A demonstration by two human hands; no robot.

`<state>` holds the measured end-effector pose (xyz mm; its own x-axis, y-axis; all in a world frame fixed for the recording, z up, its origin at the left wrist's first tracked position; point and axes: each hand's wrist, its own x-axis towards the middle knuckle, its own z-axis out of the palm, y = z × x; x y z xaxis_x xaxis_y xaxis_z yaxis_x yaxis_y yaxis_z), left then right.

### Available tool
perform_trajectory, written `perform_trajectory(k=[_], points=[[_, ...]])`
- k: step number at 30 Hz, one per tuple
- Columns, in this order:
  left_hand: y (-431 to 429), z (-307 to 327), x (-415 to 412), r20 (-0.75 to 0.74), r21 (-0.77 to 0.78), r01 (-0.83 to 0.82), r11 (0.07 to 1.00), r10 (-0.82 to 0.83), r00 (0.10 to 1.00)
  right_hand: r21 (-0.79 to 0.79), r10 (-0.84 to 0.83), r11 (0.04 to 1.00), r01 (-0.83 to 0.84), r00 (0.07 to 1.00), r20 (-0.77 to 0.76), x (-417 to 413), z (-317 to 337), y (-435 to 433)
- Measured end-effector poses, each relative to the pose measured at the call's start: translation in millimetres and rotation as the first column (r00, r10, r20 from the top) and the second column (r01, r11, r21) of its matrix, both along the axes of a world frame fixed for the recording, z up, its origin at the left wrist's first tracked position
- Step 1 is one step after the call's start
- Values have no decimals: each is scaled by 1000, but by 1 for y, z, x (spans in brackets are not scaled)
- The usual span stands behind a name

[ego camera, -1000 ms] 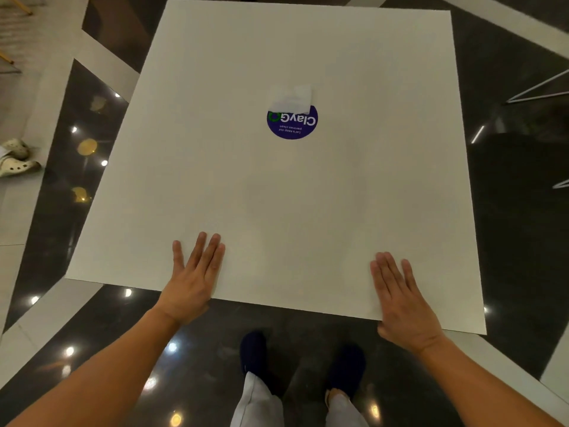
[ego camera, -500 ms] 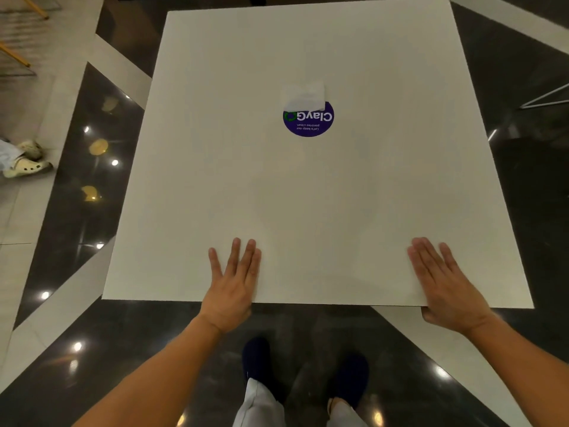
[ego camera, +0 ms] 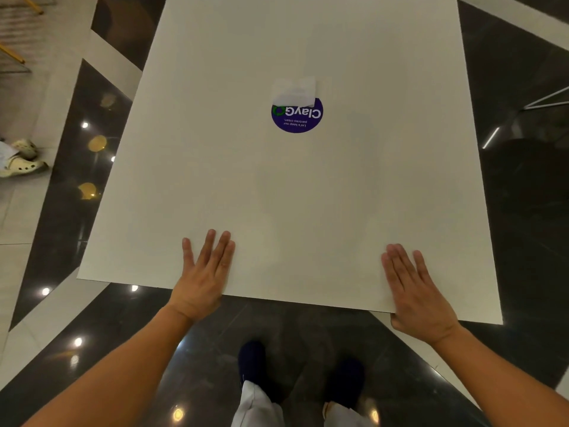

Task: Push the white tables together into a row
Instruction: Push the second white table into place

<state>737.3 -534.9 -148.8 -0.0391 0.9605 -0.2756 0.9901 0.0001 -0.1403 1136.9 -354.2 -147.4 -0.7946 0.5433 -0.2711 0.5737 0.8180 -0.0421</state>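
Both palms lie flat on the near edge of the square white laminate tabletop [ego camera: 308,186], fingers stretched out and spread a little, gripping nothing: the left hand [ego camera: 204,271] sits left of centre, the right hand [ego camera: 417,291] close to the near right corner, its heel hanging just off the edge. To push well, I would keep pressure even through both palms and lean in from the legs, since the right hand sits further out than the left and an uneven shove would likely swing the top askew. No second table shows here, so how far it has to travel cannot be told. A round purple sticker [ego camera: 297,117] with a strip of white tape over its far part marks the middle. The polished dark stone floor [ego camera: 523,211] with pale bands looks slick, so the table may slide readily
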Motion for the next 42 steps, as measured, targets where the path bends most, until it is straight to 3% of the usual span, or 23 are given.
perform_trajectory(k=[14,42], points=[[27,-1,29,26,13,-58,998,57,998,2,68,998,-68,997,22,16,5,56],[51,-1,-4,58,-31,-46,998,47,997,-14,33,999,-33,999,24,-10,3,73]])
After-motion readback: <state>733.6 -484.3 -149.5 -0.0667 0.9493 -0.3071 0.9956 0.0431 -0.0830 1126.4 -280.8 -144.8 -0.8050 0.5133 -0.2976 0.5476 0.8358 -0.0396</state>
